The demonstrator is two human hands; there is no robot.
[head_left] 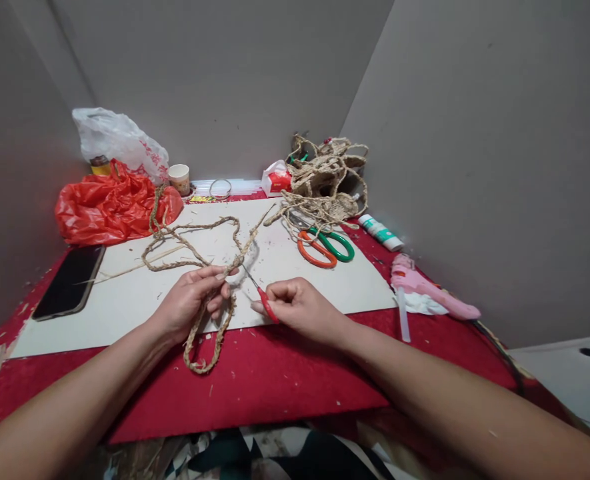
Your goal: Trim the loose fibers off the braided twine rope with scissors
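Note:
My left hand [197,298] pinches a braided straw rope [193,350]. One loop of it hangs below the fingers, and another stretch lies in loose bends on the white board. Close to the right of those fingers, my right hand [299,310] is closed around the red handles of small scissors [269,305]. The thin blades point up and left, with their tip at the rope just by my left fingertips. Whether the blades are apart or touch the rope, I cannot tell. A rope end sticks out up and right beyond the left hand.
The white board [365,287] lies on a red cloth [255,393]. Around it are a phone [69,281], a red plastic bag [105,210], a paper cup [179,179], coiled straw rope [329,177], larger orange-and-green scissors [325,248] and a pink glue gun [432,288]. Walls enclose the back and right.

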